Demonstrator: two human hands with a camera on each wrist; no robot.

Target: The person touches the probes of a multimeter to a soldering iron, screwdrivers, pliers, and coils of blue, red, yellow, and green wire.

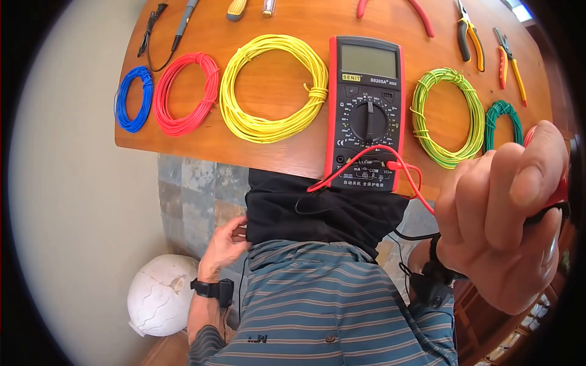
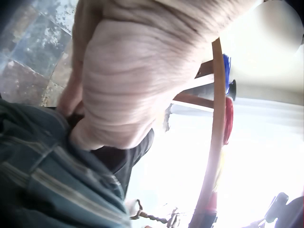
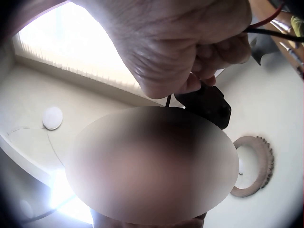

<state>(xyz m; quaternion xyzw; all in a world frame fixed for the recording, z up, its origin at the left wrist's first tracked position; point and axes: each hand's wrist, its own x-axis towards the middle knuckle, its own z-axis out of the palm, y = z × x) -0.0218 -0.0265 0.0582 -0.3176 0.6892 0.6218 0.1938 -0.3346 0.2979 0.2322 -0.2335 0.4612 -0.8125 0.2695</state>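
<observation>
My right hand is raised at the right, close to the head camera, fingers curled round the red and black test leads, a bit of red and black showing at its far edge. In the right wrist view, a red lead and a black lead run out from the hand. The multimeter lies at the table's near edge, a red plug in its lower sockets and the red lead looping over it. Low beside the black-clothed lap, my left hand hangs with relaxed fingers touching the cloth; the left wrist view shows its back.
Blue, red, yellow and yellow-green wire coils flank the multimeter, with a dark green coil further right. Pliers and other tools lie behind. A white pot stands on the floor at left.
</observation>
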